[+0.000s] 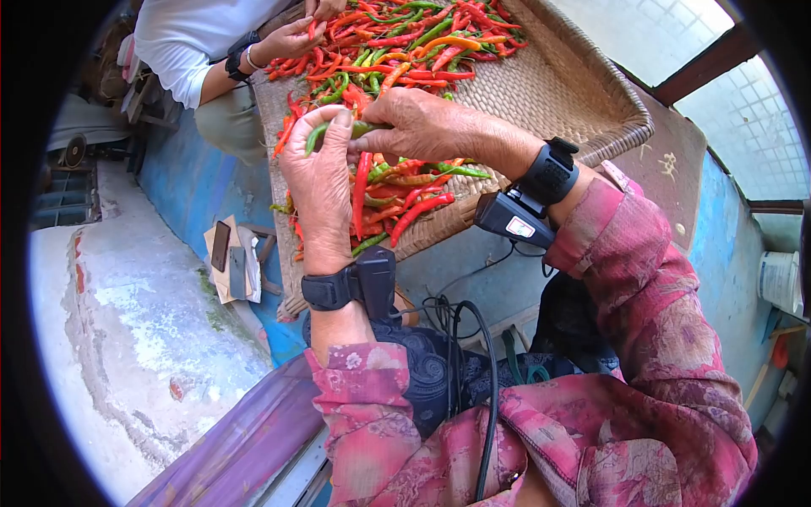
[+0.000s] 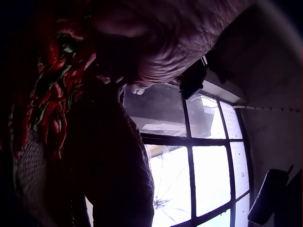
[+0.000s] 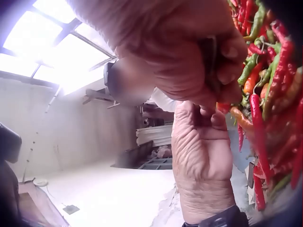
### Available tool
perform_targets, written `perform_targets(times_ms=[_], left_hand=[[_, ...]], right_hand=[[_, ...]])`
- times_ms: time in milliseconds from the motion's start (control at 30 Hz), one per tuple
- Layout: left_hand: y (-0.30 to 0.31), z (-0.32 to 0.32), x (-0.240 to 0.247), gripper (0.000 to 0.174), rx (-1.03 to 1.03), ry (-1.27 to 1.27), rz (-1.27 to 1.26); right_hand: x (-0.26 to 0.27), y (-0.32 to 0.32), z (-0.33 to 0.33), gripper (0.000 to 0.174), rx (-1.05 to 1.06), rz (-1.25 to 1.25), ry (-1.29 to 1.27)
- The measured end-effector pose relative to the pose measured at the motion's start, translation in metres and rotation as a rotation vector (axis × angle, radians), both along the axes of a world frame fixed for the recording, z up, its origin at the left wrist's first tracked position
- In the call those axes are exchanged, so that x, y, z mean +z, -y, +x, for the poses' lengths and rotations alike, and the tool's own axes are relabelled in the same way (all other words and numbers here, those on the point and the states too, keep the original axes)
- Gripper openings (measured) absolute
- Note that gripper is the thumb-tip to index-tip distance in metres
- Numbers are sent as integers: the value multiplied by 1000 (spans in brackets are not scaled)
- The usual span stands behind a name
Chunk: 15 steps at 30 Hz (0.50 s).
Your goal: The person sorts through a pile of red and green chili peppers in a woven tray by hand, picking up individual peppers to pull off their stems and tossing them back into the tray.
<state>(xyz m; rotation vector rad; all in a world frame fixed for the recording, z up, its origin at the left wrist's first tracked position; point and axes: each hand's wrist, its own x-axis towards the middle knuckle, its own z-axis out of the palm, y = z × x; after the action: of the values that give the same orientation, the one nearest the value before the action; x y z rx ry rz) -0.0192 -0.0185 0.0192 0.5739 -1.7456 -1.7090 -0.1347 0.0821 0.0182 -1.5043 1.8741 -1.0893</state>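
Note:
A green chili pepper [image 1: 361,128] is held between both hands over the heap of peppers. The left hand [image 1: 318,182] pinches one end, its thumb lying across the pepper. At the other end, the right hand [image 1: 427,127] grips it with curled fingers. Red, green and orange chili peppers [image 1: 405,207] lie just below the hands. In the right wrist view the right hand [image 3: 165,52] is close above the left hand [image 3: 203,151], and the fingers hide the held pepper. The left wrist view is dark, with some peppers [image 2: 59,94] at its left.
A large woven tray [image 1: 621,135] carries the peppers. Across it, another person's hand [image 1: 291,40] is among them. Two phones [image 1: 220,245] lie on cardboard at the left. Black cables [image 1: 483,338] hang near the lap. A white bucket [image 1: 779,279] stands at the right.

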Motion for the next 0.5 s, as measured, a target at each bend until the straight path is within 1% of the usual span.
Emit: perform_targets(times_ms=[33, 67, 100, 167, 200, 233, 300, 367, 400, 433, 500], left_hand=[[3, 1, 0, 15, 48, 26, -59], [4, 1, 0, 15, 49, 25, -61], [3, 1, 1, 14, 81, 17, -94], [5, 1, 1, 14, 114, 6, -124], [8, 0, 0, 14, 136, -44, -128], [10, 1, -2, 14, 159, -94, -131], [11, 3, 1, 14, 153, -92, -117], [12, 4, 2, 14, 147, -91, -105], [10, 4, 2, 14, 141, -57, -123], [9, 3, 2, 14, 134, -24, -142], [7, 3, 4, 14, 129, -18, -149]], right_hand=[[3, 0, 1, 44, 9, 38, -82], [7, -4, 1, 36, 61, -3, -20], [6, -4, -2, 36, 62, -4, -20], [4, -2, -13, 31, 29, 127, -133], [8, -5, -20, 30, 8, 170, -111], [8, -5, -30, 29, -52, 172, -166], [0, -5, -49, 30, -295, 56, -218], [-7, -7, -64, 36, -474, -217, -273], [-2, -9, -64, 40, -546, -241, -279], [-6, -7, -65, 40, -544, -242, -281], [-17, -3, -69, 36, -648, -337, -768]])
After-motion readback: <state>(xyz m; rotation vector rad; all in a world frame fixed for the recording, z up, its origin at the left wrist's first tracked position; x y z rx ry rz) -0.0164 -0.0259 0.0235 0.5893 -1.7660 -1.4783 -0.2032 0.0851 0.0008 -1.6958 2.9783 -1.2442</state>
